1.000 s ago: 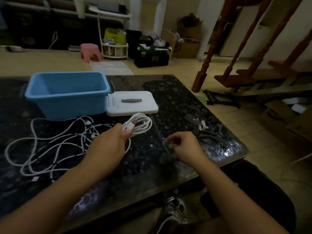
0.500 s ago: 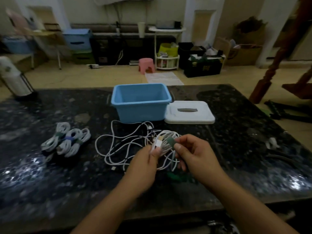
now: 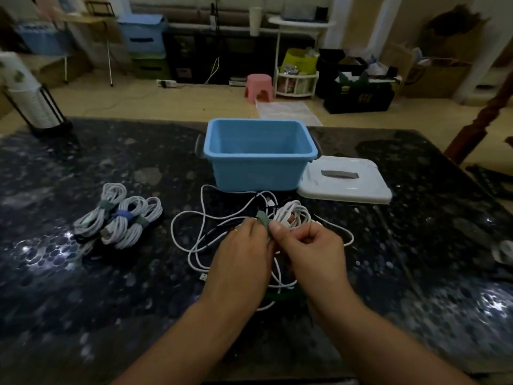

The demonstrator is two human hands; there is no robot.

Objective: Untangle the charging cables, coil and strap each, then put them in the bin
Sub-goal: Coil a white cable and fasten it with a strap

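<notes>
A coiled white cable is held over the dark table just in front of the blue bin. My left hand grips the coil from the left. My right hand pinches a grey-green strap that lies across the coil. Beneath both hands a tangle of loose white cables spreads over the table. Three strapped white coils lie together at the left. The bin looks empty.
The bin's white lid lies flat to its right. A dark green strap lies under my wrists. A black stand with a white roll is at the table's far left corner. More straps lie at the right edge.
My right hand picked a strap from the table's right side and brought it to the coil held by my left hand. The view swung left, bringing the three strapped coils into sight.
</notes>
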